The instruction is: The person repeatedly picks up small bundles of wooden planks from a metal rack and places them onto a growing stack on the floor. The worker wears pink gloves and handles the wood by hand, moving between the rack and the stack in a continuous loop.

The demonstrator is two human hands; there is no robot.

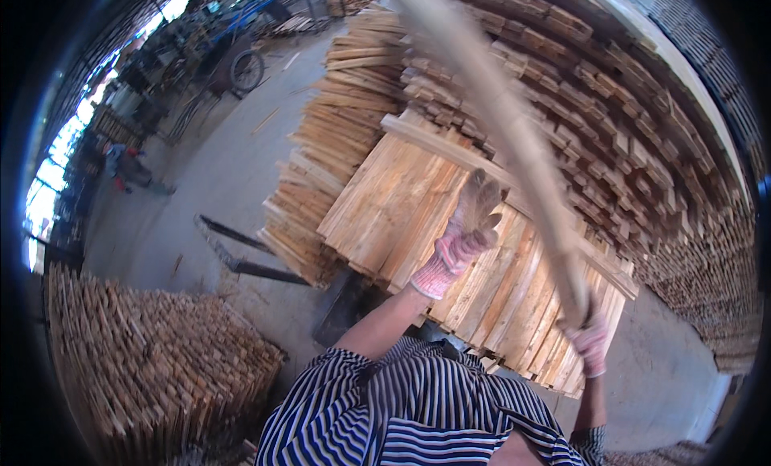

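Both my hands wear pink-and-white knit gloves. My right hand [589,337] grips the near end of a long pale wooden plank [498,120], which slants up and away over the stack and looks blurred. My left hand [466,233] is raised above the stack of flat planks [418,217], fingers spread, holding nothing. The plank passes just right of my left hand. My striped sleeves show at the bottom.
Tall rows of stacked boards [642,145] rise behind and to the right. Another pile of short boards [152,353] lies at lower left. Dark metal bars [241,257] lie on the concrete floor. A cart wheel [246,68] and a distant person [128,169] are at far left.
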